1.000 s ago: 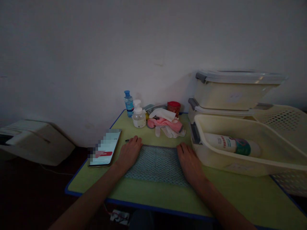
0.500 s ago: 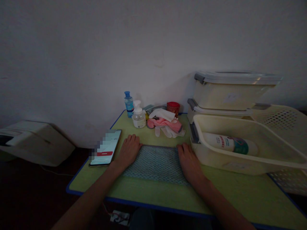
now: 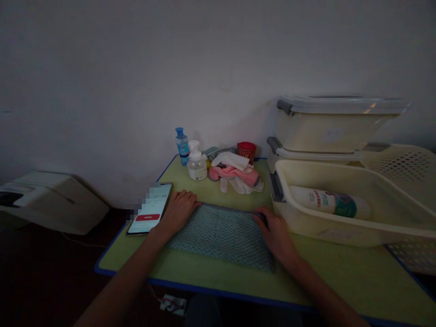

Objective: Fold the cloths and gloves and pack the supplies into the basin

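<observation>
A grey-green mesh cloth (image 3: 221, 234) lies flat on the green table (image 3: 218, 277) in front of me. My left hand (image 3: 177, 211) sits at the cloth's far left corner, fingers bent onto its edge. At the far right corner my right hand (image 3: 276, 232) has its fingers curled around the edge. A phone (image 3: 151, 209) with a lit screen lies just left of my left hand.
A cream tub (image 3: 340, 227) holding a lying bottle (image 3: 329, 202) stands right of my right hand, with lidded boxes (image 3: 334, 122) stacked behind. At the back sit a blue bottle (image 3: 182, 145), a pump bottle (image 3: 196, 163), pink and white cloths (image 3: 236, 175) and a red cup (image 3: 246, 150).
Both hands have drawn back toward me a little and closed on the cloth's far corners. The cloth has shifted nearer and its right side now reaches further forward.
</observation>
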Tool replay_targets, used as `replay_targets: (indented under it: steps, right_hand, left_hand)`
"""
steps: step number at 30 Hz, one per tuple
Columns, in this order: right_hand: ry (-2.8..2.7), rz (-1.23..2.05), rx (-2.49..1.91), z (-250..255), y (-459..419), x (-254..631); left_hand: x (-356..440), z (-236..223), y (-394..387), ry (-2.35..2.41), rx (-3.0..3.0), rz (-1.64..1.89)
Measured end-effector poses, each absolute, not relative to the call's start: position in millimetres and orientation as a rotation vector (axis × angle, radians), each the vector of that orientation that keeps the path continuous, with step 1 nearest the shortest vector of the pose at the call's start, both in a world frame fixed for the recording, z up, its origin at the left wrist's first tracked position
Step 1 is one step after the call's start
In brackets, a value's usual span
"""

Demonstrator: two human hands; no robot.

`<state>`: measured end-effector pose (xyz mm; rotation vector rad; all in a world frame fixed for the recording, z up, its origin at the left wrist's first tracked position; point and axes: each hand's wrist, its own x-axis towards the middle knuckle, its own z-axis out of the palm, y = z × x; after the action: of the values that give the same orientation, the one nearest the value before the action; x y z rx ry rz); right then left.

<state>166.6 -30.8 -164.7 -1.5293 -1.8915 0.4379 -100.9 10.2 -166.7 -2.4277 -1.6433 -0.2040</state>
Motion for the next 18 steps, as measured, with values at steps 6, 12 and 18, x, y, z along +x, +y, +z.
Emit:
replay_targets:
  steps: [6,12,18]
  right_hand:
    - [-1.846,0.461,-1.545,-163.5,-28.9,165.8]
    - [-1.84,0.453,-1.466,-162.7,-30.5,161.6]
    - [-1.827,0.404,-1.389,-161.9,-30.8,158.9]
  left_hand:
    - [-106.7,-172.7,13.0,-1.632,-2.401,-0.192]
    - [-93.3,-155.4,7.7,-1.633,-2.377,-0.277]
    - [-31.0,-138.5,12.2,-1.305,-3.126,-0.694]
